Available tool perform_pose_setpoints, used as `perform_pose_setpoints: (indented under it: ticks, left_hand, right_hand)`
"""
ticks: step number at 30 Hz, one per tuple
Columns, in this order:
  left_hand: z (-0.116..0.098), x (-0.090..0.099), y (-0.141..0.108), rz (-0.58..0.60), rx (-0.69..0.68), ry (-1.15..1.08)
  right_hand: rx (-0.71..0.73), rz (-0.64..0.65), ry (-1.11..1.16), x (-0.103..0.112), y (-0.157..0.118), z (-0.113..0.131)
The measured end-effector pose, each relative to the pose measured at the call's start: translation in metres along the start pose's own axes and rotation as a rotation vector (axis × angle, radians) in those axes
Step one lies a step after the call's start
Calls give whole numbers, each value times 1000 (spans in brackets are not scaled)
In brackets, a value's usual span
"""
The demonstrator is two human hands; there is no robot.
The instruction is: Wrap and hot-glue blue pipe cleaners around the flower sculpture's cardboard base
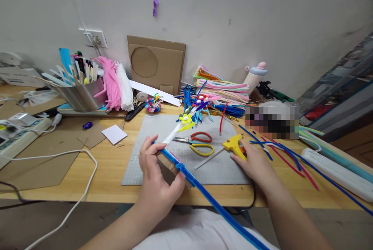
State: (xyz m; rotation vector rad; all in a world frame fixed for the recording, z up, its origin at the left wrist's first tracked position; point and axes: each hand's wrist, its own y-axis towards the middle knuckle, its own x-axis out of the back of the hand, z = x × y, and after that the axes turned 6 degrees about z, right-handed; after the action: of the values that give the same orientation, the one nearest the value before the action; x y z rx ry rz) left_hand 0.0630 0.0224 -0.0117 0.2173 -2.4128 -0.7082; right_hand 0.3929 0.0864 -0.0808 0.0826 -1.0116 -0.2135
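My left hand is closed around a piece of brown cardboard whose edge is lined with blue pipe cleaner. A long tail of it runs down to the right over my lap. A white fuzzy stem with a yellow pipe-cleaner flower reaches up beyond the cardboard; whether they are joined is hidden. My right hand grips a yellow glue gun, its glue stick pointing left-down over the grey cutting mat. Between both hands lie scissors with red and yellow handles.
Loose blue and red pipe cleaners lie at right beside a white power strip. Bundles of pipe cleaners and a bottle stand at the back. A metal container of sticks, a white card and a white cable are left.
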Motion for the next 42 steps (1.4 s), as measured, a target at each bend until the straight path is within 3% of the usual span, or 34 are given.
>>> perform_pose_setpoints:
  ticks: [4, 6, 8, 10, 12, 15, 19, 23, 28, 34, 39, 42]
  left_hand:
    - [1, 0, -1, -7, -9, 9]
    - [2, -1, -2, -11, -20, 15]
    - [2, -2, -2, -8, -4, 20]
    - [2, -3, -2, -1, 29, 35]
    - [1, -4, -3, -3, 55, 53]
    - [1, -6, -3, -9, 100, 49]
    - [1, -13, 0, 7, 210, 29]
    - [-5, -23, 8, -19, 191, 74]
    - [-14, -32, 11, -36, 130, 122]
    - [-18, -28, 3, -7, 42, 137]
    - [-18, -24, -4, 19, -27, 130]
    - [-15, -25, -7, 3, -85, 114]
  right_hand:
    - [-5, -33, 33, 8, -1, 10]
    - [-7, -105, 189, 21, -5, 22]
    - [-1, -262, 689, 37, -11, 39]
    - [24, -313, 1110, 53, -16, 57]
    - [17, -253, 1260, 64, -21, 72]
    - [-68, -23, 1344, 69, -28, 88]
    - [-57, 222, 1352, 61, -37, 105]
    - [11, 357, 1341, 53, -43, 121]
    - [41, 349, 1259, 52, -43, 135]
    - [149, 429, 904, 61, -44, 136]
    - [196, 383, 711, 65, -57, 129]
    - [270, 289, 666, 69, -64, 130]
